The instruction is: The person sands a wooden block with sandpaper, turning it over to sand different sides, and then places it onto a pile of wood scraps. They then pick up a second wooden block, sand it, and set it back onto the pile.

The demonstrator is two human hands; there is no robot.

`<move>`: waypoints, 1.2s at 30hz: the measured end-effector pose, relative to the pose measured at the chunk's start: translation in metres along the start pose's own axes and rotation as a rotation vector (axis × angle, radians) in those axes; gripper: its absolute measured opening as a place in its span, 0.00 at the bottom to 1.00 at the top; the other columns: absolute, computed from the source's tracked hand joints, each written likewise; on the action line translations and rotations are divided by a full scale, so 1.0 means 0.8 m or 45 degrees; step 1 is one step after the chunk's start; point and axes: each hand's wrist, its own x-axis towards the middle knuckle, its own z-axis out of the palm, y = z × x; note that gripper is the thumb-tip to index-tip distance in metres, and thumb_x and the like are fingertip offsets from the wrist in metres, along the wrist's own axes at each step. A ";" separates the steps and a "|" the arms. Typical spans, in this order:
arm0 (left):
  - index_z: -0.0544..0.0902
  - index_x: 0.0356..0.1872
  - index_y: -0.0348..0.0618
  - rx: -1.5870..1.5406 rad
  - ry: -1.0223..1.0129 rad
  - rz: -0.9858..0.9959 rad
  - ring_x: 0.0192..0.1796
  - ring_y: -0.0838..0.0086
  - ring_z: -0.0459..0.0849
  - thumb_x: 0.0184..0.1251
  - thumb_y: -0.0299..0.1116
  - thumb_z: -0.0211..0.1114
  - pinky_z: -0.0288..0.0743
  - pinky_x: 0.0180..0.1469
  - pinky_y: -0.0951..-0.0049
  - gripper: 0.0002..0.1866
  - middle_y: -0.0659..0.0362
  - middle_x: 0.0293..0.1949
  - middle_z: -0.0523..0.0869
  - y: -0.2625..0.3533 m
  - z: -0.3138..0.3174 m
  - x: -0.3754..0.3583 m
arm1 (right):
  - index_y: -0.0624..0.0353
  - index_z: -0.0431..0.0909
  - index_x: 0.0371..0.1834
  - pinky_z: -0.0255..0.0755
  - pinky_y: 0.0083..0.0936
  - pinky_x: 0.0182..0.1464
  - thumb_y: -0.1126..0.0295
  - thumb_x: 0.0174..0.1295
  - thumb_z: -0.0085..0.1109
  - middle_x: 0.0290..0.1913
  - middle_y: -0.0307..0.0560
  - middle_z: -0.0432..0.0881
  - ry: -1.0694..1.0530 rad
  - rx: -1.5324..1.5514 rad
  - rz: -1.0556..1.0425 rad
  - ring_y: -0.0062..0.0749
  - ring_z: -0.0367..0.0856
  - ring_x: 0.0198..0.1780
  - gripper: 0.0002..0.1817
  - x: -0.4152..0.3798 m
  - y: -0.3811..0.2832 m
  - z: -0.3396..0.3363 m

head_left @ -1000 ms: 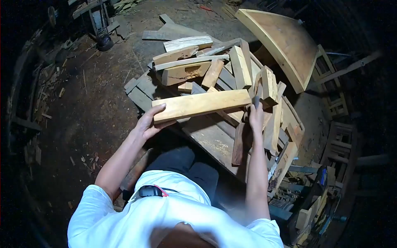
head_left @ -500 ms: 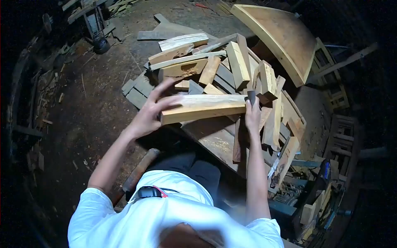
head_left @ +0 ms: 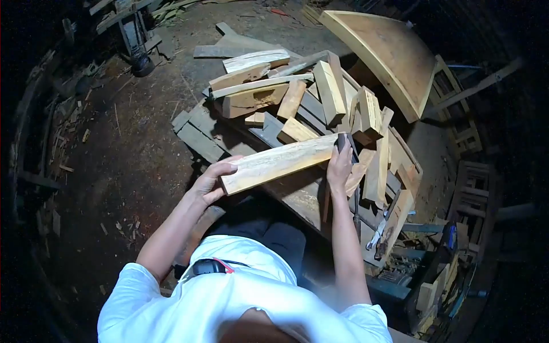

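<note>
A pale wooden block (head_left: 280,163) is held between my hands over the near edge of the bench, its right end higher than its left. My left hand (head_left: 213,182) is closed round the left end, thumb on top. My right hand (head_left: 339,168) grips the right end. It also has a dark, narrow tool (head_left: 355,197), whose dark tip shows above the fingers and whose thin shaft runs down beside my forearm. Its kind I cannot make out. Just beyond the held block lies a short wooden block (head_left: 297,131).
Loose wood pieces (head_left: 255,100) are heaped on the bench (head_left: 303,197). A large curved wooden panel (head_left: 389,54) leans at the back right. At lower right stand metal parts (head_left: 394,268) and offcuts. Scraps lie on the dirt floor (head_left: 137,143) at left.
The wooden block has come down and toward me at its left end, and its broad face is turned more upward. My left hand has closed further round it. More of the dark tool's shaft shows.
</note>
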 end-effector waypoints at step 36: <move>0.79 0.57 0.52 -0.177 0.147 -0.257 0.61 0.50 0.78 0.69 0.53 0.52 0.70 0.59 0.34 0.23 0.51 0.59 0.80 0.021 -0.004 0.031 | 0.66 0.71 0.62 0.62 0.41 0.71 0.80 0.58 0.50 0.63 0.62 0.74 -0.539 0.325 -0.316 0.54 0.72 0.65 0.25 -0.046 -0.153 0.008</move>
